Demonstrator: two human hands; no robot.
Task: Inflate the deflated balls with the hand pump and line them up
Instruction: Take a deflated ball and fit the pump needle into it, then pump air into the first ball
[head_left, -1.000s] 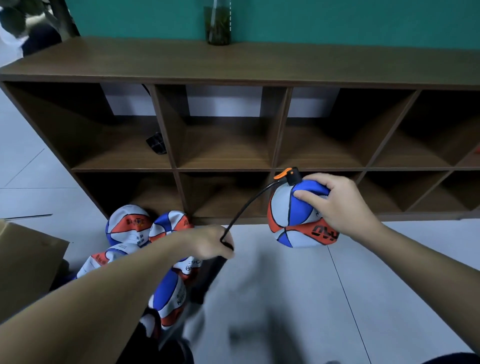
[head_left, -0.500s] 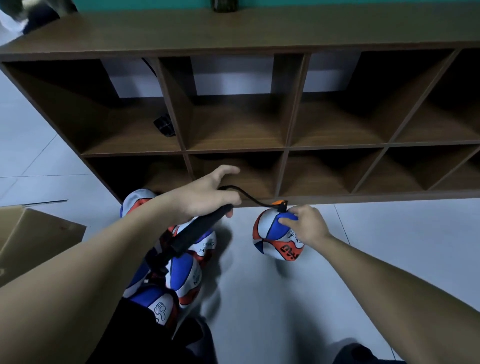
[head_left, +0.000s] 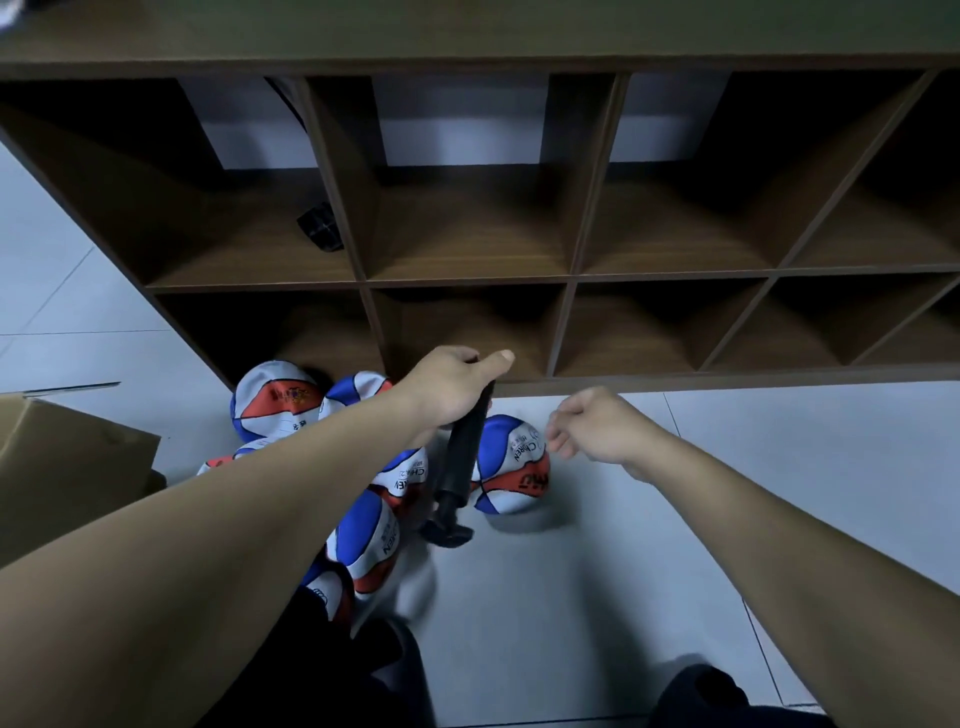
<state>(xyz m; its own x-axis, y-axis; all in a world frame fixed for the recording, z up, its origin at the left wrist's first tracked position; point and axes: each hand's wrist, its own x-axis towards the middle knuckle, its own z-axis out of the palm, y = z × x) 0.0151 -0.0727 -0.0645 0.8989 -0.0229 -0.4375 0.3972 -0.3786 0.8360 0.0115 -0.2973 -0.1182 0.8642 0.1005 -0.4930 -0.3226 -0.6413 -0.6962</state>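
My left hand (head_left: 451, 388) grips the top of the black hand pump (head_left: 460, 470), which hangs upright with its T-handle end near the floor. A red, white and blue ball (head_left: 511, 470) lies on the floor just right of the pump. My right hand (head_left: 592, 425) hovers beside that ball with loosely curled fingers, holding nothing and apart from it. Several more red, white and blue balls (head_left: 272, 400) lie heaped on the floor to the left, partly hidden under my left arm.
A brown wooden cubby shelf (head_left: 467, 280) fills the upper view, its bottom edge just behind my hands. A small black object (head_left: 319, 234) sits in an upper left cubby. A cardboard box (head_left: 62, 467) stands at the left. Pale tiled floor (head_left: 727, 467) spreads to the right.
My right hand let go of the ball, which now rests on the floor. My left hand swung the pump to hang upright beside it. The camera tilted further down.
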